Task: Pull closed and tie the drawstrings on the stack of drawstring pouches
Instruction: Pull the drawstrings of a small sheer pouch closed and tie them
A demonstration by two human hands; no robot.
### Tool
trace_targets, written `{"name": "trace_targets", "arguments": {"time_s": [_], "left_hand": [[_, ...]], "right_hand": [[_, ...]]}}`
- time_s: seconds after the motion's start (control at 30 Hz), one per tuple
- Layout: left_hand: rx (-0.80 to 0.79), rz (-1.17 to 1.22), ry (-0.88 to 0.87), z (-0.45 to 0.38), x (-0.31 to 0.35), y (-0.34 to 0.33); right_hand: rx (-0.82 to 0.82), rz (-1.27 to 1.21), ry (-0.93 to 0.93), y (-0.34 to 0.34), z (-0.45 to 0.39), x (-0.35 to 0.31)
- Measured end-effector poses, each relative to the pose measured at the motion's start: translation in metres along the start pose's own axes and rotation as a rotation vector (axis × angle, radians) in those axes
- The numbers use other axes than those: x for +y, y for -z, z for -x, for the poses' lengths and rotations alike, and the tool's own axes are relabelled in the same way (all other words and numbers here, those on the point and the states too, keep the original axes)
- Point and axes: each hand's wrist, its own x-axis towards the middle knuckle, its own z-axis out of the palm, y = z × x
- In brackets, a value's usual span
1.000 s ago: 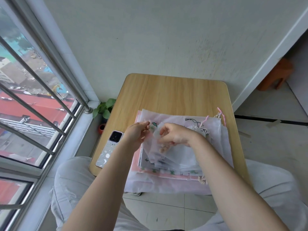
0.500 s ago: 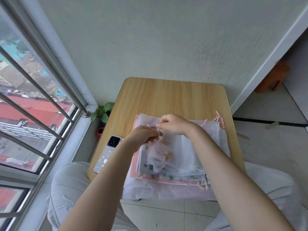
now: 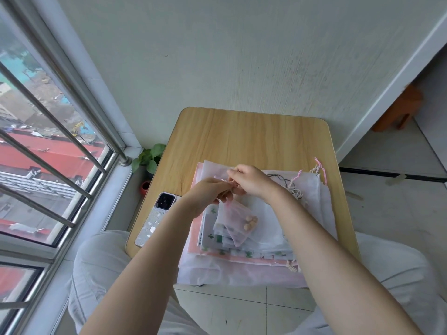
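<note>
A small sheer pink pouch [image 3: 238, 220] with a few tan beads in its bottom hangs from my two hands above the stack of drawstring pouches [image 3: 266, 238]. My left hand [image 3: 208, 195] pinches the gathered top of the pouch. Close beside it, my right hand [image 3: 249, 180] pinches the thin drawstring at the pouch mouth. The stack is a pile of white, pink and green-printed flat pouches on the near half of the wooden table [image 3: 249, 136]. Pink and white cord ends [image 3: 319, 169] stick out at the stack's far right corner.
A phone [image 3: 157, 217] in a patterned case lies on the table's left edge beside the stack. A small potted plant [image 3: 150, 160] stands on the floor by the barred window [image 3: 48, 141]. A wall runs behind the table, and my knees sit below its near edge.
Both hands have lifted the small pouch off the stack and drawn together at its mouth. The pouch now hangs gathered at the top instead of lying flat under my fingers.
</note>
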Motion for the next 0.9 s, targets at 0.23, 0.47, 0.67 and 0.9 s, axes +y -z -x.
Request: {"name": "trace_targets", "arguments": {"time_s": [0.23,0.47,0.67,0.9], "left_hand": [[0.18,0.186,0.036,-0.004,-0.007,0.0],[0.211,0.185,0.049,-0.002,-0.01,0.001],[0.182,0.374,0.11,-0.002,-0.009,-0.002],[0.173,0.545,0.164,-0.003,-0.006,-0.004]], "right_hand": [[-0.042,0.165,-0.065,0.007,0.001,0.01],[-0.051,0.195,-0.064,0.009,0.003,0.018],[-0.038,0.048,-0.038,0.006,0.007,0.019],[0.011,-0.034,-0.056,0.006,0.011,0.019]]}}
